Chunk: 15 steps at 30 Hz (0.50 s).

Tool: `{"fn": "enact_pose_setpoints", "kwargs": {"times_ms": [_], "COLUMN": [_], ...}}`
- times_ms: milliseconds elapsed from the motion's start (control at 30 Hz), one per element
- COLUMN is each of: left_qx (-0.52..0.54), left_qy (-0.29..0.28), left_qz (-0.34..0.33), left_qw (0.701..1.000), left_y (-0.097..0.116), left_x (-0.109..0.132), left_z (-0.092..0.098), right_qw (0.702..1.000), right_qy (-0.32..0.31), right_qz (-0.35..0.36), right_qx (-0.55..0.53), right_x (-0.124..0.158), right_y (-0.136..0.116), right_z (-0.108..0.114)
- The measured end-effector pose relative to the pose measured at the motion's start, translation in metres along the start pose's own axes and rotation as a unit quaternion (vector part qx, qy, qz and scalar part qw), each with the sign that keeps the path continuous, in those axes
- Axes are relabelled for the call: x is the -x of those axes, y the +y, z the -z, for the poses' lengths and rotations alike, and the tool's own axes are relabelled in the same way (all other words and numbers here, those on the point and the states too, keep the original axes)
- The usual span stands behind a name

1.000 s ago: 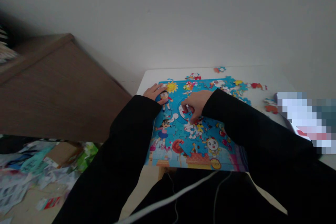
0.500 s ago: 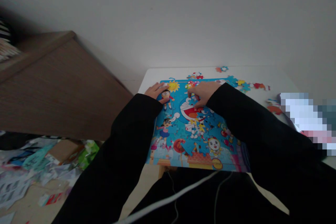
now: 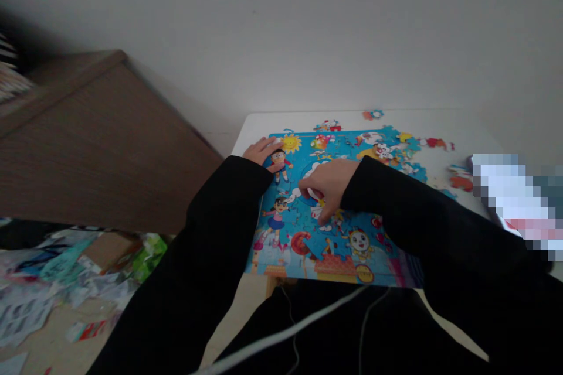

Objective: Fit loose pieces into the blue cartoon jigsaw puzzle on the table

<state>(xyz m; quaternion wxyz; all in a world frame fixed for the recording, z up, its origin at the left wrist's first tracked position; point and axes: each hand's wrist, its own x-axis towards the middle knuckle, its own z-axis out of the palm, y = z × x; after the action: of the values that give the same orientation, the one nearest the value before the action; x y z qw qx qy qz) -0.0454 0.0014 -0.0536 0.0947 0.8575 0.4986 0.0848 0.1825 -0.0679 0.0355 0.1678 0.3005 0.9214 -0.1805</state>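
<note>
A partly assembled blue cartoon jigsaw puzzle (image 3: 292,258) lies on the white table before me. My left hand (image 3: 263,153) rests on its upper left edge with the fingers spread, beside the yellow sun (image 3: 291,143) and a printed figure in a red top. Over the middle of the puzzle is my right hand (image 3: 328,184), thumb and fingers curled down to its surface, covering much of the big central face. Whether a piece sits beneath those fingertips I cannot see. Loose puzzle pieces (image 3: 384,151) overlap the puzzle's upper right part.
More pieces (image 3: 435,143) lie along the back and right of the white table (image 3: 259,123). A blurred-out device (image 3: 505,193) is at the right. A brown wooden cabinet (image 3: 109,146) stands at the left, with littered bags and papers (image 3: 105,269) on the floor. A white cable (image 3: 285,334) crosses my lap.
My right hand has moved down and slightly left, from the top of the central face to its middle, uncovering the upper right pieces. My left hand has stayed in place.
</note>
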Motion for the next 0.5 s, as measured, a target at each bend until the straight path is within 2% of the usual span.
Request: {"fn": "enact_pose_setpoints", "kwargs": {"times_ms": [167,367,433,500], "left_qx": [0.001,0.001,0.003,0.004], "left_qy": [0.008,0.001,0.002,0.002], "left_qz": [-0.002,-0.014,-0.011,-0.008], "left_qw": [1.000,1.000,1.000,1.000], "left_y": [0.000,-0.002,-0.002,-0.001], "left_x": [0.000,-0.001,-0.001,0.000], "left_z": [0.000,-0.001,-0.001,0.000], "right_qw": [0.999,0.992,0.991,0.994], "right_qy": [-0.031,-0.022,-0.007,0.032], "right_qz": [0.005,-0.103,-0.109,-0.080], "right_qx": [0.023,0.067,0.081,0.071], "right_x": [-0.005,0.004,0.005,0.004], "right_y": [-0.010,-0.001,-0.002,-0.005], "right_z": [-0.004,0.006,0.007,0.006]}}
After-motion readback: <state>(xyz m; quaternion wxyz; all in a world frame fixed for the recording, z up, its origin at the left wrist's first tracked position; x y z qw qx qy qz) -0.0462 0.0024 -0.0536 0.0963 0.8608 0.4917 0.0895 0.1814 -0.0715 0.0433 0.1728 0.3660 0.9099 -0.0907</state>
